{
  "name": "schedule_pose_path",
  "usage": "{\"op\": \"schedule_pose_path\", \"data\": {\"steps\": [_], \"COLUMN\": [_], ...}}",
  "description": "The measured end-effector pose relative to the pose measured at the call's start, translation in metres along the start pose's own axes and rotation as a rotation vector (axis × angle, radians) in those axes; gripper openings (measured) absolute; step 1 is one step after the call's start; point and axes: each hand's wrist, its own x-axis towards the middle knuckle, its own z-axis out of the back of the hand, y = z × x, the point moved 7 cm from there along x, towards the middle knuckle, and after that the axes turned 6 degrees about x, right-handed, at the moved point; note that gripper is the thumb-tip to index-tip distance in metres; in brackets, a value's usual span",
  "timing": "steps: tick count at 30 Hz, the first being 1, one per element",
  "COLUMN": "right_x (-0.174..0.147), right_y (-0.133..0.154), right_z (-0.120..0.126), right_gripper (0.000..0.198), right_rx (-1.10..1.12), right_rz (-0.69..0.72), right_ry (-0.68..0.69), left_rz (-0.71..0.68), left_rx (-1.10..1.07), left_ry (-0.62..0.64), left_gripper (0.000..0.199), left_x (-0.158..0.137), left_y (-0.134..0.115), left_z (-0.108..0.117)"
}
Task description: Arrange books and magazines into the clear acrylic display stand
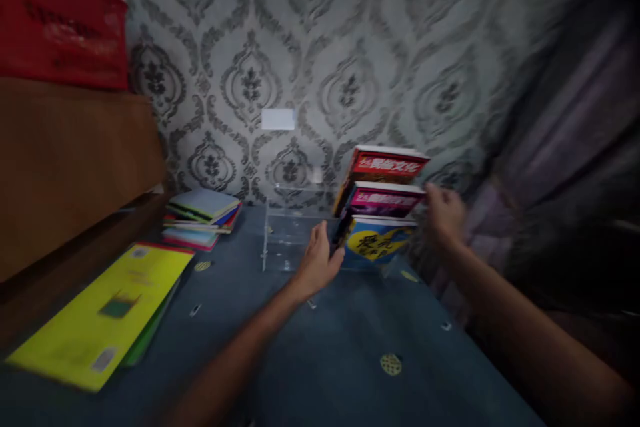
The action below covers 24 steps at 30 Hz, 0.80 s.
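Three books stand in stepped rows on the right side of a clear acrylic display rack. At the back is a red-topped book, then a purple book, with a blue book bearing a yellow heart in front. Beside the left edge of the blue book is my left hand, thumb and fingers apart, holding nothing visible. My right hand is by the right edge of the purple book, its fingers loosely bent and slightly blurred. Whether either hand touches a book is hard to tell.
A yellow book lies over a green one on the dark blue tabletop. Behind it sits a stack of small books. A brown box with a red bag on it stands left. Curtains hang at right.
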Motion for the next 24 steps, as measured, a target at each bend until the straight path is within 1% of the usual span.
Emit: {"op": "schedule_pose_path", "data": {"steps": [1, 2, 3, 6, 7, 8, 9, 11, 12, 14, 16, 19, 21, 24], "right_x": [-0.006, -0.013, -0.021, -0.052, -0.060, -0.066, -0.067, -0.060, -0.052, -0.035, -0.020, -0.007, 0.000, 0.008], "right_y": [0.002, 0.010, 0.020, 0.062, 0.075, 0.085, 0.093, 0.100, 0.098, 0.086, 0.068, 0.043, 0.033, 0.026], "right_z": [0.003, 0.005, 0.003, -0.018, -0.026, -0.034, -0.041, -0.047, -0.046, -0.041, -0.034, -0.027, -0.024, -0.023], "right_gripper": [0.049, 0.050, 0.050, 0.044, 0.041, 0.039, 0.037, 0.036, 0.035, 0.033, 0.032, 0.034, 0.035, 0.037], "right_rx": [-0.009, -0.067, -0.135, -0.280, -0.306, -0.321, -0.332, -0.349, -0.354, -0.368, -0.381, -0.380, -0.352, -0.297], "right_rz": [0.006, 0.099, 0.211, 0.598, 0.686, 0.736, 0.751, 0.737, 0.708, 0.630, 0.551, 0.466, 0.425, 0.330], "right_ry": [-0.032, -0.077, -0.075, 0.032, 0.090, 0.155, 0.206, 0.215, 0.196, 0.162, 0.149, 0.164, 0.180, 0.202], "left_rz": [0.006, 0.012, 0.019, 0.063, 0.093, 0.117, 0.138, 0.144, 0.132, 0.089, 0.029, -0.050, -0.027, 0.059], "left_rx": [0.040, 0.080, 0.118, 0.206, 0.230, 0.248, 0.260, 0.262, 0.252, 0.212, 0.155, 0.037, -0.064, -0.217], "left_ry": [0.005, 0.010, 0.012, -0.025, -0.055, -0.083, -0.118, -0.166, -0.180, -0.166, -0.131, -0.092, -0.100, -0.136], "left_gripper": [0.065, 0.061, 0.058, 0.049, 0.047, 0.044, 0.042, 0.039, 0.037, 0.037, 0.038, 0.041, 0.042, 0.036], "left_x": [-0.013, -0.027, -0.041, -0.083, -0.095, -0.105, -0.112, -0.115, -0.111, -0.096, -0.072, -0.023, 0.014, 0.065], "left_y": [0.004, 0.008, 0.013, 0.029, 0.036, 0.042, 0.049, 0.056, 0.055, 0.044, 0.022, -0.015, -0.030, -0.042], "left_z": [0.012, 0.025, 0.038, 0.078, 0.090, 0.100, 0.108, 0.115, 0.115, 0.108, 0.094, 0.070, 0.055, 0.035]}}
